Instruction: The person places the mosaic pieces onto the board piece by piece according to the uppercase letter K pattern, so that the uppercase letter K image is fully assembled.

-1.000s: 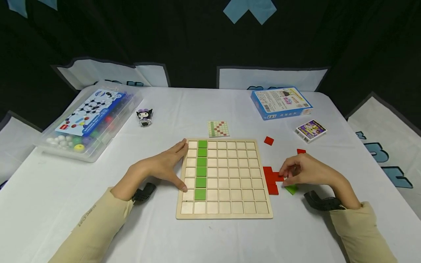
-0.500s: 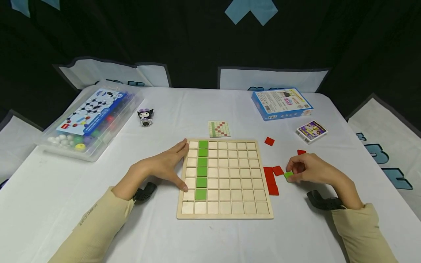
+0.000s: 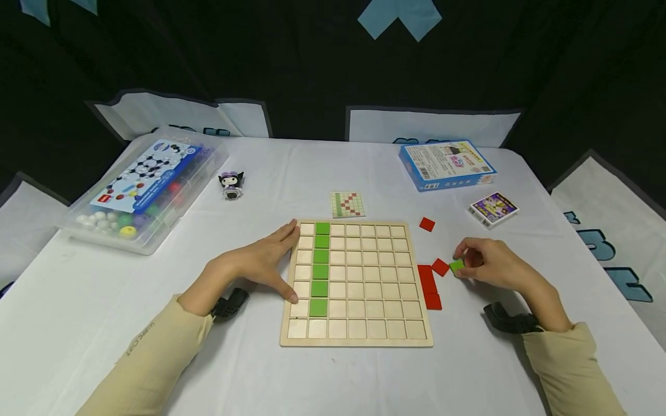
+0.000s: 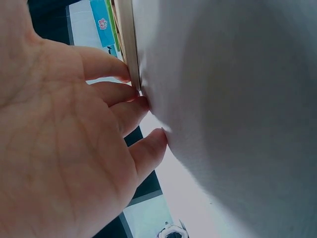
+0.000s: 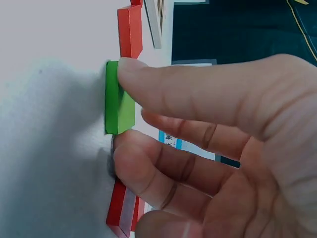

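Head view showed the left hand (image 3: 262, 260), fingers outstretched, touching the grid board (image 3: 356, 288), and the right hand (image 3: 491, 263) pinching a green tile (image 3: 456, 266) right of it. Left wrist view confirmed edge contact. Right wrist view recorded a red tile (image 5: 130, 32) near the green tile.

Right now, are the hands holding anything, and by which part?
The right hand pinches a green tile by opposite edges; the left hand touches the left edge of the wooden board.

- Head: looked forward and down over the board (image 3: 352, 272).
- Left wrist: faced the left hand (image 4: 64, 139) closely, left of the board.
- Right wrist: faced the right hand (image 5: 213, 136) closely, right of the board; the head view shared its green tile (image 5: 113, 106).
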The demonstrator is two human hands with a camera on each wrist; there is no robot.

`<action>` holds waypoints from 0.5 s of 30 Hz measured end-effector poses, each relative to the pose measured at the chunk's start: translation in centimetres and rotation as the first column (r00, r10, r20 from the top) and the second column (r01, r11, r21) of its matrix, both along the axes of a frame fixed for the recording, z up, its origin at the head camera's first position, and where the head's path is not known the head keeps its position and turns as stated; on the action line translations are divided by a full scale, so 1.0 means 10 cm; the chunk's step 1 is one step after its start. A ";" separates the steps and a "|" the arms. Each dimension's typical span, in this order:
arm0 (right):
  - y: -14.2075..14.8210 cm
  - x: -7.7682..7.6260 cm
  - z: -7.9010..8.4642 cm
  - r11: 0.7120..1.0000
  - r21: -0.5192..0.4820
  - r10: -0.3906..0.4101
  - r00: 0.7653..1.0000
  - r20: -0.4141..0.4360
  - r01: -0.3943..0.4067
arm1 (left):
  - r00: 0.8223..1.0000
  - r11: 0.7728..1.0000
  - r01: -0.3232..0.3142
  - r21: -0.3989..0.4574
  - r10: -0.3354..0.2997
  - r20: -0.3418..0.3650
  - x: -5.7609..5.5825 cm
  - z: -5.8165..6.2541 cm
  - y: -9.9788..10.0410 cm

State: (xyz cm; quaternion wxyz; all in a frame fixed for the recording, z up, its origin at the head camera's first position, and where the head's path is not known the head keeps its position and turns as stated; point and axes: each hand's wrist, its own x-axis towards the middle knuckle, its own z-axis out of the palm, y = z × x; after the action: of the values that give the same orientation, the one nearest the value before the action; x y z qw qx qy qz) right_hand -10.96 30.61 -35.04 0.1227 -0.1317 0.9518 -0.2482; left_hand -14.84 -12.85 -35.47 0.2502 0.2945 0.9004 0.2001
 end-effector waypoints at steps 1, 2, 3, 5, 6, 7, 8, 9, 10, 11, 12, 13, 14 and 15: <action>0.00 0.00 0.00 1.000 0.001 0.001 1.000 -0.004 -0.001 | 1.000 1.000 0.000 -0.001 0.000 -0.001 0.00 0.00 0.00; -0.01 0.00 0.01 1.000 0.004 0.000 1.000 -0.004 0.000 | 1.000 1.000 0.001 -0.002 -0.001 -0.001 0.00 0.00 0.00; -0.01 0.01 0.01 1.000 0.008 -0.004 1.000 0.001 0.004 | 1.000 1.000 0.002 -0.002 -0.002 -0.003 0.00 0.00 0.00; -0.01 0.01 0.02 1.000 0.019 -0.011 1.000 0.008 0.011 | 1.000 1.000 0.003 0.003 -0.003 -0.004 0.00 0.00 0.00; -0.01 0.01 0.02 1.000 0.018 -0.016 1.000 0.017 0.016 | 1.000 1.000 0.003 0.004 -0.003 -0.004 0.00 0.00 0.00; -0.02 0.01 0.02 1.000 0.015 -0.020 1.000 0.024 0.019 | 1.000 1.000 0.004 0.006 -0.004 -0.004 0.00 0.00 0.00; -0.02 0.01 0.01 1.000 0.010 -0.021 0.999 0.029 0.021 | 1.000 1.000 0.004 0.007 -0.004 -0.004 0.00 0.00 0.00; -0.02 0.01 0.01 1.000 0.004 -0.022 0.999 0.031 0.022 | 1.000 1.000 0.004 0.007 -0.004 -0.004 0.00 0.00 0.00; -0.03 0.01 0.01 1.000 0.000 -0.023 0.999 0.029 0.023 | 1.000 1.000 0.003 0.007 -0.003 -0.003 0.00 -0.01 0.00; -0.03 0.01 0.00 1.000 -0.002 -0.025 0.999 0.028 0.025 | 1.000 1.000 0.002 0.006 -0.002 -0.002 0.00 0.00 -0.01; -0.03 0.01 0.00 1.000 -0.004 -0.025 0.999 0.028 0.025 | 1.000 1.000 0.003 0.007 -0.003 -0.002 0.00 -0.01 -0.01; -0.04 0.00 -0.01 1.000 -0.001 -0.026 0.999 0.024 0.026 | 1.000 1.000 0.003 0.006 -0.003 -0.002 0.00 -0.01 -0.01; -0.04 0.01 -0.01 1.000 0.004 -0.027 0.999 0.021 0.027 | 1.000 1.000 0.003 0.005 -0.003 -0.002 0.00 -0.01 -0.01; -0.04 0.01 0.00 1.000 0.010 -0.028 0.999 0.020 0.027 | 1.000 1.000 0.002 0.005 -0.002 -0.001 -0.01 -0.01 0.00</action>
State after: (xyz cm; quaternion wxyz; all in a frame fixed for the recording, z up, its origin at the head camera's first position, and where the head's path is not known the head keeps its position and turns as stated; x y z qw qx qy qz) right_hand -10.91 30.21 -35.08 0.1295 -0.1155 0.9535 -0.2464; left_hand -14.89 -12.90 -35.57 0.2491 0.2963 0.8997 0.2019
